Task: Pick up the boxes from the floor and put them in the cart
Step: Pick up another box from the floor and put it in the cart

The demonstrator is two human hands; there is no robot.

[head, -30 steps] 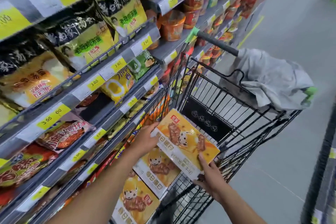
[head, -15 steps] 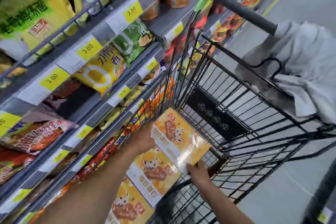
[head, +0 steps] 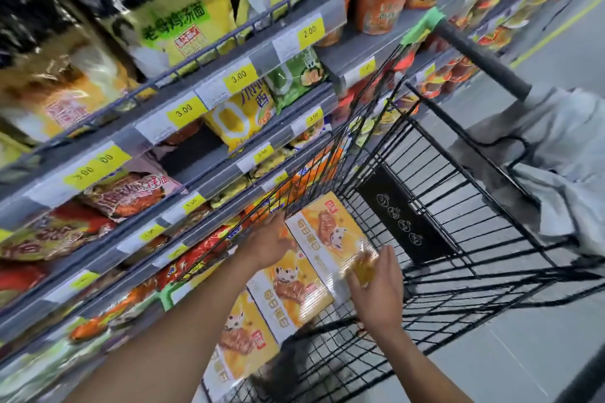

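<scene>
1. Cart. I see the black wire shopping cart (head: 465,226) on the grey floor (head: 530,357), its left side just beside the grey store shelves (head: 183,144). Its black handle bar (head: 481,59), capped in green, is at the far end. A crumpled grey cloth (head: 563,157) is draped over the far right of the basket.

2. Boxes. Three flat, glossy yellow-orange boxes printed with a spotted cartoon animal sit inside the cart in a row along its left wall, each overlapping the next. The far box (head: 330,232) is uppermost, the middle box (head: 291,294) lies partly beneath it, and the near box (head: 244,350) is closest to me. I cannot tell whether they lie flat or lean on the wall.

3. Left hand. My left hand (head: 268,242) is inside the cart against the left edge of the far box, fingers straight and laid along that edge rather than curled round it.

4. Right hand. My right hand (head: 376,285) is at the near right corner of the far box. The corner is motion-blurred, so I cannot tell whether the fingers pinch it or only touch it.

5. Surroundings. The shelves carry noodle packets and cups, with yellow price tags (head: 239,77) along their front rails.
</scene>
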